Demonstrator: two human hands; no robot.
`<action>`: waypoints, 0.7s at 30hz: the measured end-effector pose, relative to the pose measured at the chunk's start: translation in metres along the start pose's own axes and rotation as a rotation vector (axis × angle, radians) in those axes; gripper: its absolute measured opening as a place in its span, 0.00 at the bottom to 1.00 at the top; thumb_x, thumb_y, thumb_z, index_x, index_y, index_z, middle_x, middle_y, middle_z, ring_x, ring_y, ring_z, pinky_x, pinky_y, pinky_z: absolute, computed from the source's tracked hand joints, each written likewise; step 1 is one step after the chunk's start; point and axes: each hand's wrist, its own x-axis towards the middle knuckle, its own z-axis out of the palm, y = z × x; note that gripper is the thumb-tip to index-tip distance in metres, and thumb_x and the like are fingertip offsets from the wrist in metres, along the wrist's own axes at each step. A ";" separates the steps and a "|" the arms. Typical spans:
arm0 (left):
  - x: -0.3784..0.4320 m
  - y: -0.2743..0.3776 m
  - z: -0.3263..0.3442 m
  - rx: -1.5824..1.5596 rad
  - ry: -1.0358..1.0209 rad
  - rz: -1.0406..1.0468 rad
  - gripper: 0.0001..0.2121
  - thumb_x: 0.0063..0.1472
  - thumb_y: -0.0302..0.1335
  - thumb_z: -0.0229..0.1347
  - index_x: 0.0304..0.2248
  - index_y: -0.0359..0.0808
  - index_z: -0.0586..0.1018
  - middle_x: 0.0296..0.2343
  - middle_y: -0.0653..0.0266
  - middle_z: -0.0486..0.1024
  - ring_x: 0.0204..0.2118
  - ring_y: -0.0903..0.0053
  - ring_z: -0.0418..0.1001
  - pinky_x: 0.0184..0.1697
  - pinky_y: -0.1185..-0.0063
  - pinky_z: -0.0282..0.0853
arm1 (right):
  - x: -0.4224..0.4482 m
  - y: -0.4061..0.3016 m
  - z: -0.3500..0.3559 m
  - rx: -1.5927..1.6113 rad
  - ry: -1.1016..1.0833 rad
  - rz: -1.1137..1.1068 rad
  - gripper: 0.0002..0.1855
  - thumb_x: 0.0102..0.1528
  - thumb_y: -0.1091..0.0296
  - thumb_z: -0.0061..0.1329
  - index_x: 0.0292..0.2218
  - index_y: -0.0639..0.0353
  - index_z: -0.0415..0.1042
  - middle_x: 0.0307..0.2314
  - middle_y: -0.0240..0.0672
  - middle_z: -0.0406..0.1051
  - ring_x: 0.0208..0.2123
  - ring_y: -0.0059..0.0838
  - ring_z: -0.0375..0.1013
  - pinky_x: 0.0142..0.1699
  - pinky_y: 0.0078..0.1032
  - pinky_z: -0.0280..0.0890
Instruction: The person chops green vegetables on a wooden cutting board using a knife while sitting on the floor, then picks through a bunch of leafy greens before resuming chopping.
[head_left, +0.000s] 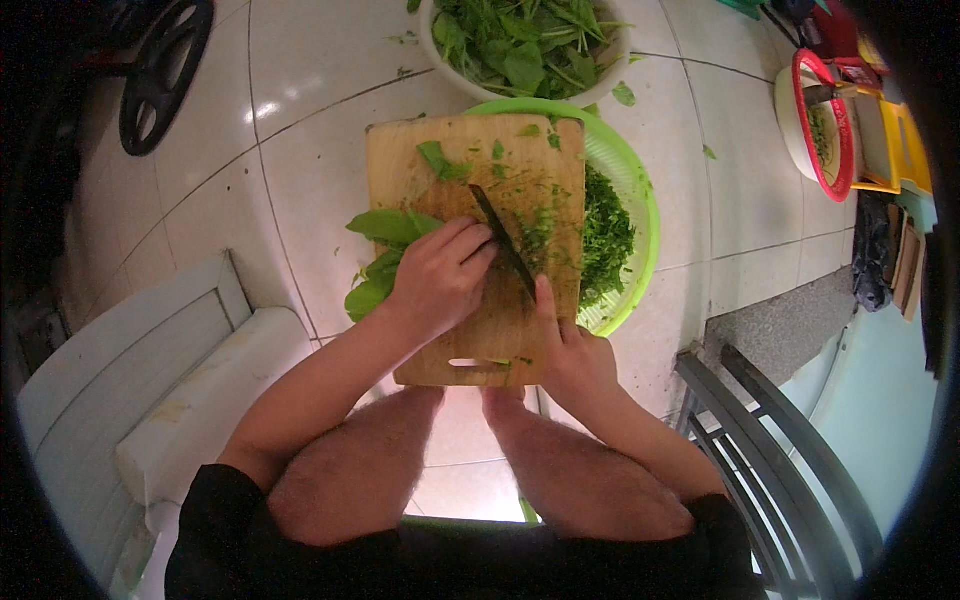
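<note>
A wooden cutting board (465, 322) lies over the left part of a green plastic basket (646, 225) that holds chopped greens (604, 232). My left hand (446, 274) presses a bunch of leafy greens (382, 229) against the board, its fingertips beside the blade. The leaves stick out past the board's left edge. In my right hand (574, 345) is a knife with a dark blade (504, 244), slanting up and left across the board; its handle is hidden in the hand. Cut bits and a loose leaf piece (441, 160) lie on the board's upper half.
Beyond the board stands a white bowl (429, 45) full of whole leafy greens. A red-rimmed bowl (846, 150) with a utensil and greens sits far right, near a yellow plastic item (904, 142). Metal rails (780, 465) are at lower right, a white wooden bench (150, 360) at left.
</note>
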 end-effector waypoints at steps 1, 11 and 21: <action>0.000 0.001 0.002 0.007 0.002 0.001 0.12 0.42 0.20 0.60 0.31 0.31 0.82 0.36 0.60 0.77 0.43 0.66 0.75 0.43 0.75 0.74 | 0.003 0.000 -0.002 0.002 -0.025 0.018 0.50 0.47 0.67 0.53 0.66 0.68 0.45 0.30 0.49 0.73 0.23 0.40 0.77 0.23 0.35 0.71; -0.009 -0.006 -0.001 -0.055 -0.038 -0.020 0.13 0.42 0.19 0.63 0.32 0.33 0.81 0.36 0.56 0.77 0.42 0.59 0.77 0.43 0.68 0.76 | -0.023 0.005 0.005 0.047 0.040 -0.010 0.50 0.47 0.68 0.52 0.66 0.66 0.45 0.24 0.41 0.71 0.20 0.38 0.75 0.22 0.34 0.70; -0.006 -0.005 0.002 -0.028 -0.020 -0.001 0.12 0.41 0.19 0.61 0.31 0.32 0.81 0.31 0.60 0.74 0.40 0.64 0.75 0.39 0.73 0.74 | -0.001 -0.003 0.007 -0.011 -0.003 -0.005 0.50 0.48 0.67 0.52 0.67 0.66 0.44 0.37 0.57 0.72 0.25 0.42 0.77 0.23 0.34 0.71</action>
